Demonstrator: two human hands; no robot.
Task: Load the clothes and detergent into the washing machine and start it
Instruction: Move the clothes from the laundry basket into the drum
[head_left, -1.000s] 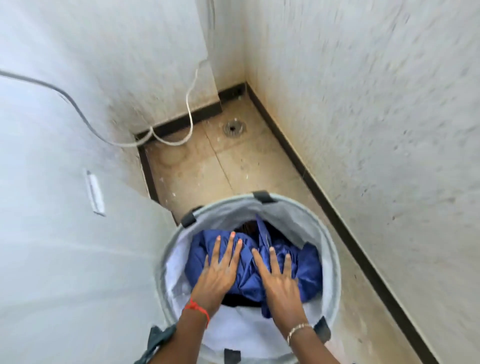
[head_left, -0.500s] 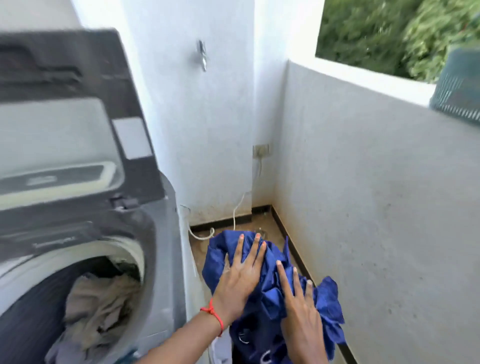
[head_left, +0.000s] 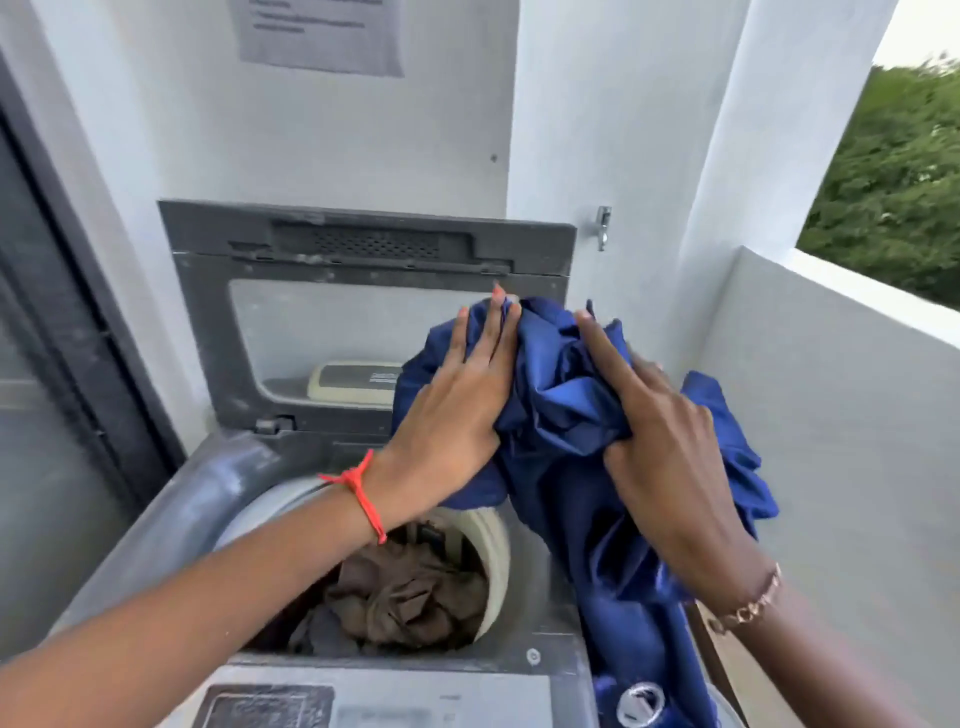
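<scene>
A bundle of blue clothes (head_left: 566, 415) hangs in the air over the right rim of the top-loading washing machine (head_left: 197, 499). My left hand (head_left: 457, 400) presses against the bundle's left side, and my right hand (head_left: 665, 447) grips its right side. The machine's lid (head_left: 363, 312) stands upright at the back. Brown and grey clothes (head_left: 410, 597) lie inside the drum below my left wrist. Part of the blue cloth trails down past the machine's right front corner.
The control panel (head_left: 374, 701) runs along the machine's near edge. A dark door frame (head_left: 62, 312) stands at the left. A low white parapet wall (head_left: 841, 415) closes the right side, with trees beyond. A paper notice (head_left: 322, 31) hangs on the wall behind.
Both hands lifted the blue clothes out of the laundry basket on the floor and carried them left and up, over the open washing machine.
</scene>
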